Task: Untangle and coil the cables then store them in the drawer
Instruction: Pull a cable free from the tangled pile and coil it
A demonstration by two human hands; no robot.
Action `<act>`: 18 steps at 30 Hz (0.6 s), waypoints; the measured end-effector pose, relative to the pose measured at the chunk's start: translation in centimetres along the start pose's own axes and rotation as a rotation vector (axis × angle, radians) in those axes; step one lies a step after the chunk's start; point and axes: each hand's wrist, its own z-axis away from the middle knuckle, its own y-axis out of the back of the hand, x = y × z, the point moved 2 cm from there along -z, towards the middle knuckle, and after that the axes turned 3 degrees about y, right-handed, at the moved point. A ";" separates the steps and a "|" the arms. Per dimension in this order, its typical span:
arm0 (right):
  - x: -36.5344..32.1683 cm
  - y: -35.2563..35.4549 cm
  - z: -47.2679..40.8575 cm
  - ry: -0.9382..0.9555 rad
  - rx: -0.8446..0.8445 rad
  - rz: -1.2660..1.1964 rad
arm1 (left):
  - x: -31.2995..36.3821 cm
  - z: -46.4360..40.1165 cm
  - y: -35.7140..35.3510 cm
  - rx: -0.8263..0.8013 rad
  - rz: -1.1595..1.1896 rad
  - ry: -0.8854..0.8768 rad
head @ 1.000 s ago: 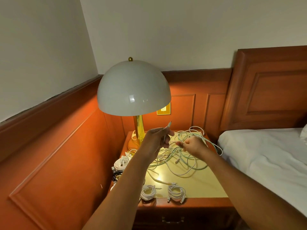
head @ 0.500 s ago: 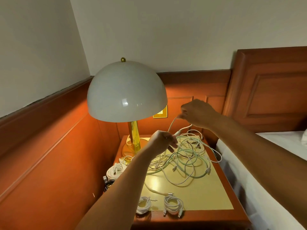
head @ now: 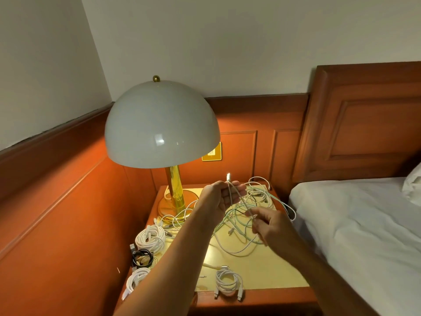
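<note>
**Mid-coil, pile still knotted**

At centre frame, above the yellow-topped wooden nightstand (head: 262,272): left hand (head: 219,198) clenched on a white cable (head: 231,195), plug end up; right hand (head: 267,225) pinching the same strand lower down. Likely drawing it free of the pale green and white tangle (head: 255,209) behind. Next, probably looping it round the left hand. Finished white coils (head: 229,281) at lower centre and left edge. White dome lamp (head: 161,126) upper left, white-sheeted bed (head: 355,224) right. No drawer in view
</note>
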 end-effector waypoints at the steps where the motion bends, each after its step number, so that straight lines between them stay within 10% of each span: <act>1: 0.6 -0.9 0.7 -0.012 -0.002 -0.079 | -0.2 0.1 -0.2 0.004 0.020 0.002; 18: 5.0 -4.8 0.0 -0.213 -0.148 -0.216 | -0.3 3.7 0.8 -0.018 0.229 -0.103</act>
